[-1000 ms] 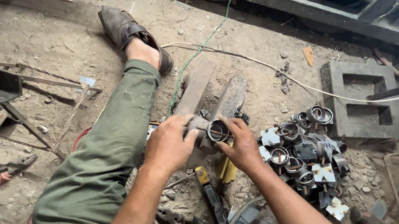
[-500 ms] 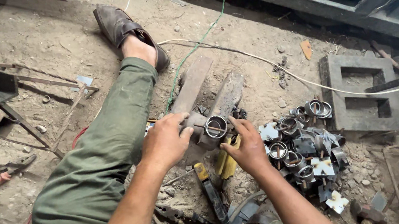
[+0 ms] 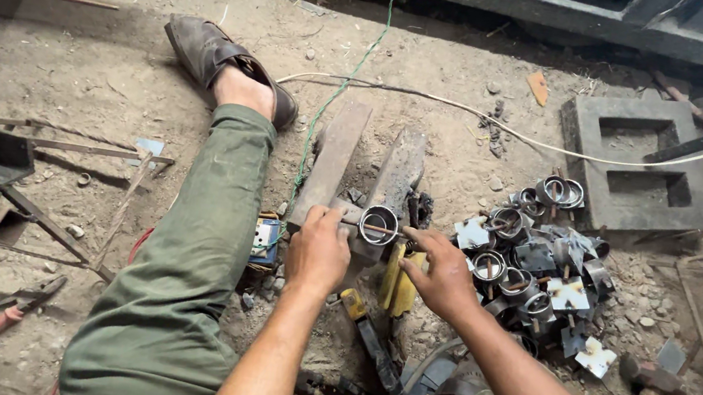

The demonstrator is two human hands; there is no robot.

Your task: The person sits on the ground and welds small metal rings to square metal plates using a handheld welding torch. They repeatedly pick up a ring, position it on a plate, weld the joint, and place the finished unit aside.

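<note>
Short metal ring [image 3: 379,225] sits on edge atop wooden blocks [image 3: 333,162] between person's legs, bore facing up toward camera, axis roughly along view line. Thin rod [image 3: 370,226] lies across it, running left-right.

Left hand [image 3: 317,253]: fingertips pinched on rod's left end. Right hand [image 3: 442,272]: fingers together, tips at rod's right end, grip itself can't tell.

Ring looks stiff, light, rolls easily; probably best held by rim. Pile of similar rings [image 3: 535,271] just right.
</note>
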